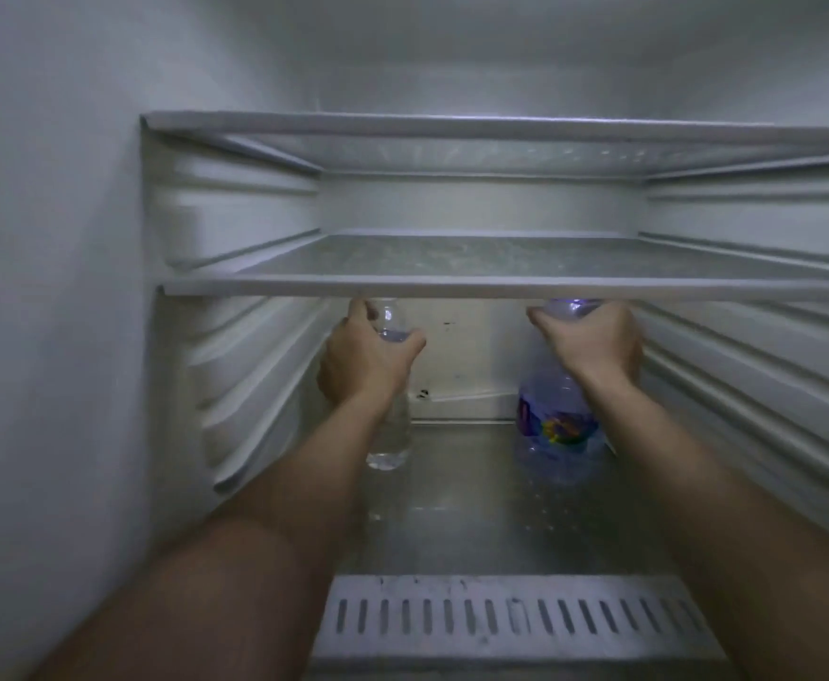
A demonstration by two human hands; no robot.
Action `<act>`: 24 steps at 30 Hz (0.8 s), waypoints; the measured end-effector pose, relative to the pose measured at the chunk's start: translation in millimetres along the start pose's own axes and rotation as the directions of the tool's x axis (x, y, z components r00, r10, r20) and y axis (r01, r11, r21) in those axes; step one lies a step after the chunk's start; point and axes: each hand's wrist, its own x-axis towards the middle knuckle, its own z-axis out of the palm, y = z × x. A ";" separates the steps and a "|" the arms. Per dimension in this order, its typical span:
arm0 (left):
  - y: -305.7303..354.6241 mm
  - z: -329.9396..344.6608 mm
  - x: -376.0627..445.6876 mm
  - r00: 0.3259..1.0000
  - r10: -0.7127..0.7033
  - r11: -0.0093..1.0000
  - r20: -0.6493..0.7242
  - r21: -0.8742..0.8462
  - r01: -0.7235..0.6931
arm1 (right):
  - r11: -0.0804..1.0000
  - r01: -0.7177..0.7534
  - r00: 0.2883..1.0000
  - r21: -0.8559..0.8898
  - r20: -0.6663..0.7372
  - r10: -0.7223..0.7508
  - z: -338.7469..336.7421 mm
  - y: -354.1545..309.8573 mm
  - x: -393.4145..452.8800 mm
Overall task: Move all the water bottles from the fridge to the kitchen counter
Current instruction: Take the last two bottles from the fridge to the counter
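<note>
While inside fridge (235, 366), left hand (361, 358) grips clear bottle (393, 435), right hand (594, 344) grips labelled bottle (557, 435): two bottles.

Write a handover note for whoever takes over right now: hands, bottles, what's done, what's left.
Left hand: closed around the upper part of the clear bottle.
Right hand: closed around the top of the purple-labelled bottle.
Both bottles stand on the fridge floor, under the lower shelf.
Done: both gripped.
Left: lift both out and carry them to the counter, which is out of view.
</note>
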 end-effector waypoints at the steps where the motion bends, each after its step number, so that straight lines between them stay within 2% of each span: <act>1: 0.5 0.1 0.3 1.000 0.006 1.000 0.004 0.006 -0.006 | 1.000 0.010 1.000 0.006 -0.007 -0.010 -0.6 0.9 -1.7; 11: 9.5 -14.9 -27.8 0.994 0.036 0.999 -0.099 -0.010 -0.038 | 0.996 0.070 0.995 0.060 -0.080 -0.065 -17.4 -2.7 -22.4; 24: 28.6 -74.5 -81.5 0.994 0.098 0.994 -0.054 -0.040 -0.100 | 0.991 0.108 0.993 0.076 -0.057 -0.104 -61.4 -23.9 -81.7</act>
